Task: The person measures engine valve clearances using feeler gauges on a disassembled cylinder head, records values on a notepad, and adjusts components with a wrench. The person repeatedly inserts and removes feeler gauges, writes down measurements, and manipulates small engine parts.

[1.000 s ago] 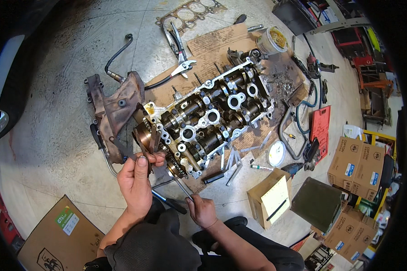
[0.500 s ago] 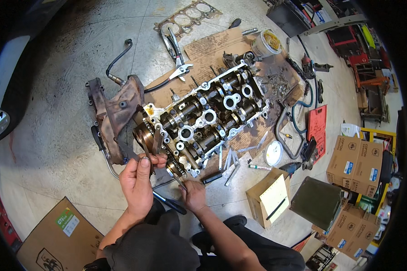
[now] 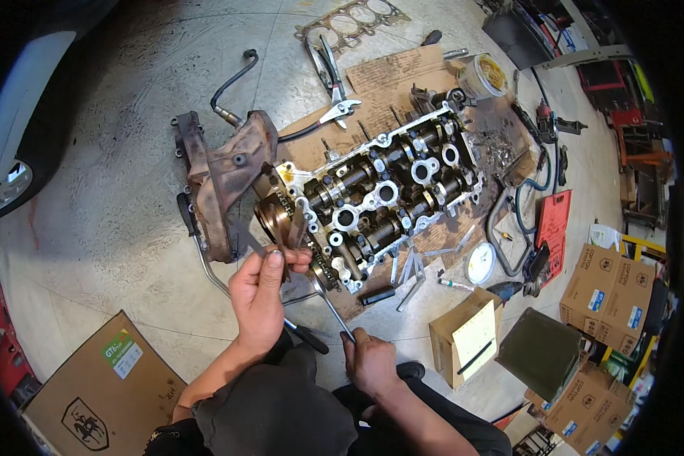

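Observation:
A cylinder head (image 3: 386, 196) with two camshafts lies on cardboard ahead of me. My left hand (image 3: 260, 300) is closed on a fanned feeler gauge (image 3: 299, 219), its thin metal blades spread in front of the head's left end. There, a round cam gear (image 3: 272, 216) and a chain sprocket (image 3: 324, 271) show; the blades and fingers partly cover them. My right hand (image 3: 372, 363) grips the near end of a slim metal wrench (image 3: 333, 310). The wrench slants up to the sprocket; whether its tip engages anything I cannot tell.
Left of the head lies a rusty exhaust manifold (image 3: 232, 161). Pliers (image 3: 339, 108) and a head gasket (image 3: 349, 26) are beyond. Loose feeler blades (image 3: 412, 273), a white lid (image 3: 481, 263), and a carton with a notepad (image 3: 475, 340) stand to the right. A flat carton (image 3: 91, 380) is near left.
The view has shifted, so the scene sits farther right. My right hand has drawn back toward me, and more of the wrench shows. The left hand keeps the feeler gauge.

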`<state>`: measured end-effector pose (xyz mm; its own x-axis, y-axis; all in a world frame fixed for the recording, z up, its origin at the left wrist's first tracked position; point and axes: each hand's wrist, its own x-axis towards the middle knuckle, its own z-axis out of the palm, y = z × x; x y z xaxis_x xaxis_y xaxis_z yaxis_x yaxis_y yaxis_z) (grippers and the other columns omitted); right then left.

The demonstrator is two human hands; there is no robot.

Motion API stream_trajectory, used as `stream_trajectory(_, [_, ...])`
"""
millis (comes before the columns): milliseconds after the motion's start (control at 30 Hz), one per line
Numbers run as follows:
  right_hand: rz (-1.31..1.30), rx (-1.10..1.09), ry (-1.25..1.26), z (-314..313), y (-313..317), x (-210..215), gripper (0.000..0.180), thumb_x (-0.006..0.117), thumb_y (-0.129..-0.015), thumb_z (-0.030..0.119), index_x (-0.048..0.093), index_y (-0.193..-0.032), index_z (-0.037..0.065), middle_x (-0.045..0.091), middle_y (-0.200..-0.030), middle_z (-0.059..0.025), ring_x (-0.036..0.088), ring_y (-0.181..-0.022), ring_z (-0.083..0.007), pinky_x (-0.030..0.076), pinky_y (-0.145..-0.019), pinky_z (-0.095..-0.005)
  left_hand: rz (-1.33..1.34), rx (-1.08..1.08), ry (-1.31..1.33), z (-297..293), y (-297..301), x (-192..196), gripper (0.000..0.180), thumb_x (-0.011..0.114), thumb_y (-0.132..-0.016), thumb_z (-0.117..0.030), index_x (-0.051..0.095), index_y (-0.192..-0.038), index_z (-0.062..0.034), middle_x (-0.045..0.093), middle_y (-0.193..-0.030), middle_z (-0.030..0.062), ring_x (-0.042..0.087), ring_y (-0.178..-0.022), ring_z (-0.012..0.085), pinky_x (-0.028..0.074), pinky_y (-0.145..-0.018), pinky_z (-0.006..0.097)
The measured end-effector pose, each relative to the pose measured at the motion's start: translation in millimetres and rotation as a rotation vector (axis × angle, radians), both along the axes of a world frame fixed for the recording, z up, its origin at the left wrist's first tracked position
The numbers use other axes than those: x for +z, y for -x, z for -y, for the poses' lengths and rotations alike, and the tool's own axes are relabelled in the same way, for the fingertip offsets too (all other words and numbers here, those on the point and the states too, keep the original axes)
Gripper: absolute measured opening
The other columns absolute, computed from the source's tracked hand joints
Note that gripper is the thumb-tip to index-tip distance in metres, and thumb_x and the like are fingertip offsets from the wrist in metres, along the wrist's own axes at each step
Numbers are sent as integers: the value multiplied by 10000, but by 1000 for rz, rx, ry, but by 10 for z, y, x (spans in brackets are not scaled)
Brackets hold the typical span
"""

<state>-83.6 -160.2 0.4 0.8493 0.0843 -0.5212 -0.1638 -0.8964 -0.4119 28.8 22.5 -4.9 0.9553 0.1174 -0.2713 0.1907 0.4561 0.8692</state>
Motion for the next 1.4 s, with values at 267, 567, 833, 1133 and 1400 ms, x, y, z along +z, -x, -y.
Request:
stream_trajectory(267, [-198,-8,14,-53,-76,348,276,548,-967,266,547,-825,29,617,-613,-196,621,-574,-400,493,-551,-485,21,56,15,-35,-18,-115,242,465,-1036,-191,568,-973,18,649,-939,137,629,-979,266,507,-847,361])
stream_trajectory(567, [-185,-49,-50,-256,-217,536,216,554,-952,212,498,-906,9,593,-568,-186,598,-501,-388,479,-490,-482,-33,51,-7,30,-37,-156,238,462,-1037,-186,567,-971,18,651,-944,142,633,-962,261,512,-841,361])
stream_trajectory(833, [-216,-37,-64,-224,-202,466,201,563,-943,199,504,-943,8,597,-574,-170,603,-505,-375,478,-485,-466,-8,45,-49,50,-52,-142,244,465,-1036,-191,567,-965,19,654,-943,146,630,-938,251,501,-856,373])
stream_trajectory(1133, [61,-41,-76,-146,-500,637,397,736,-841,232,590,-1113,-16,601,-828,-150,629,-727,-313,515,-624,-401,-45,27,-13,58,-47,-99,262,496,-1027,-173,607,-958,54,682,-960,154,637,-902,188,501,-853,326])
stream_trajectory(1400, [-138,-464,-801,-317,-1668,589,204,641,-940,154,650,-933,-50,671,-741,-90,629,-677,-101,497,-607,-253,-48,-162,-29,-12,-27,9,270,504,-1025,-177,634,-1010,60,698,-955,131,653,-885,159,521,-824,298])
